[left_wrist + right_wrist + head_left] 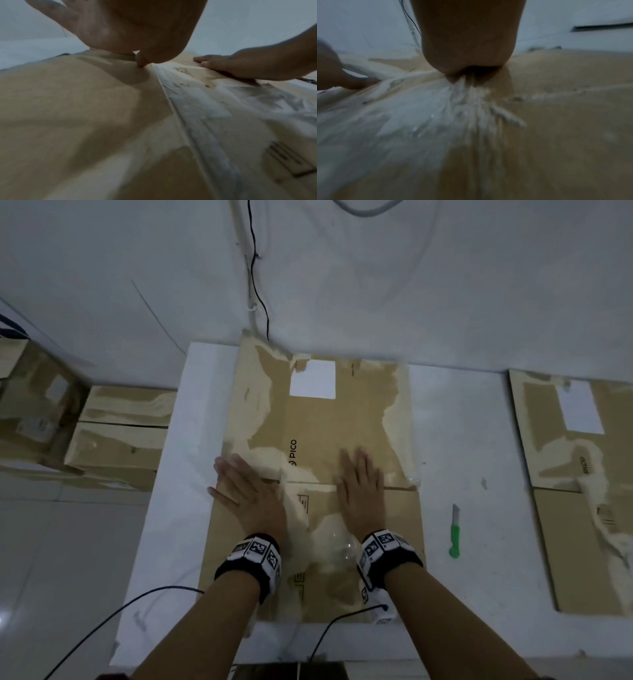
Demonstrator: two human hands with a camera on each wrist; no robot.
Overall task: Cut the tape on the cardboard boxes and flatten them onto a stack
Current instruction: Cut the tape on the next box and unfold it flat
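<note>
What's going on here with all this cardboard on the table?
A person is pressing a flattened cardboard box down on a white table, with the left hand and the right hand both laid flat on it, fingers straight. A green-handled knife lies untouched to the right. Farther right sits another flattened box, and unflattened boxes wait off the table on the left.
</note>
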